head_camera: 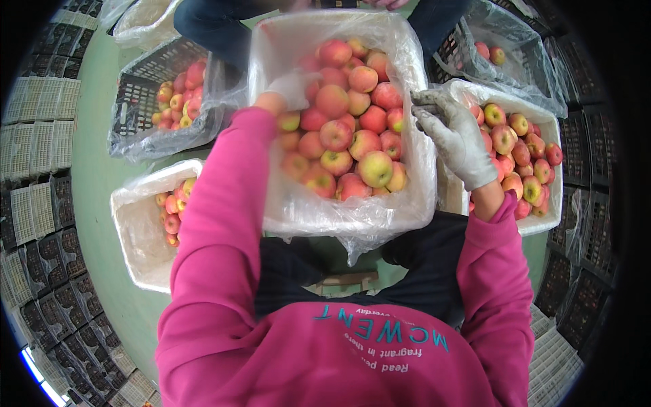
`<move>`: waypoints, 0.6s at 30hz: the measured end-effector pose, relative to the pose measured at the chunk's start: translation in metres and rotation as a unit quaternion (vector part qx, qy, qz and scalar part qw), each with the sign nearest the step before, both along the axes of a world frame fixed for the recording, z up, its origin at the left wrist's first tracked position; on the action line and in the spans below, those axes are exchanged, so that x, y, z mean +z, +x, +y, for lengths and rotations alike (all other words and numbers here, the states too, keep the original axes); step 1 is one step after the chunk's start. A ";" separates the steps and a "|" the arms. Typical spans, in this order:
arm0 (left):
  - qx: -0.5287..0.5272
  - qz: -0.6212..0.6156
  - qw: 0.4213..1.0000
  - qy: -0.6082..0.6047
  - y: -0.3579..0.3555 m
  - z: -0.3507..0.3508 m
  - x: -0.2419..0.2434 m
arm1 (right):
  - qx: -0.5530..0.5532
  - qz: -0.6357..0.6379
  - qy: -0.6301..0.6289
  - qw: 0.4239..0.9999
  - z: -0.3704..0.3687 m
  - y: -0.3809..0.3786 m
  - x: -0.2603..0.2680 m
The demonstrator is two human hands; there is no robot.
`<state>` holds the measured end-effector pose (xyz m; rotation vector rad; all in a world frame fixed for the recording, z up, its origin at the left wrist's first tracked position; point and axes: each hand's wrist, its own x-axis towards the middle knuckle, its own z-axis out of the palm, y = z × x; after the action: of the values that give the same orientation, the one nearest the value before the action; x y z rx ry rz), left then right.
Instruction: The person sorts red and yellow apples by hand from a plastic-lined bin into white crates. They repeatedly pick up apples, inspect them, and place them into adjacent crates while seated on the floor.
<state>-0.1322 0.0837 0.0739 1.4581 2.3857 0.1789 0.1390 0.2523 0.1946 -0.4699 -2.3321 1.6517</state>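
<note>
A white crate (351, 226) lined with clear plastic stands before me, with many red and yellow-green apples (335, 135) inside. My left hand (295, 90), in a pale glove and blurred, is over the apples at the crate's left side; its fingers are beside an apple, and whether it grips one cannot be told. At the crate's right rim is my right hand (450, 132), in a soiled white glove, with its fingers bent towards the plastic liner and no apple visible in it.
Apples also lie in a white crate (553, 203) at right, a white crate (127, 239) at lower left, and black plastic-lined crates (132, 91) (529, 76) further off. Another person's legs (218, 30) are beyond the central crate. Stacked crates line both sides.
</note>
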 end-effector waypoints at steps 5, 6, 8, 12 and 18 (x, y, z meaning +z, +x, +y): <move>0.170 -0.261 0.950 0.023 -0.010 0.013 0.012 | 0.029 -0.067 0.009 0.997 0.010 0.004 0.001; 0.212 -0.383 0.893 0.100 -0.013 0.009 0.019 | 0.034 -0.069 0.009 0.997 0.011 0.005 0.002; 0.274 -0.492 0.802 0.200 -0.011 0.001 0.026 | 0.044 -0.055 0.020 0.997 0.012 0.006 0.003; 0.335 -0.589 0.681 0.277 -0.009 -0.026 0.042 | 0.031 -0.081 0.004 0.996 0.006 0.004 0.003; 0.337 -0.610 0.579 0.423 -0.028 -0.089 0.047 | -0.009 -0.052 -0.030 0.998 0.007 0.003 -0.002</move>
<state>-0.1597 -0.0051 0.1209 0.1207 1.3578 1.9510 0.1421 0.2596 0.1927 -0.6019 -2.3479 1.7332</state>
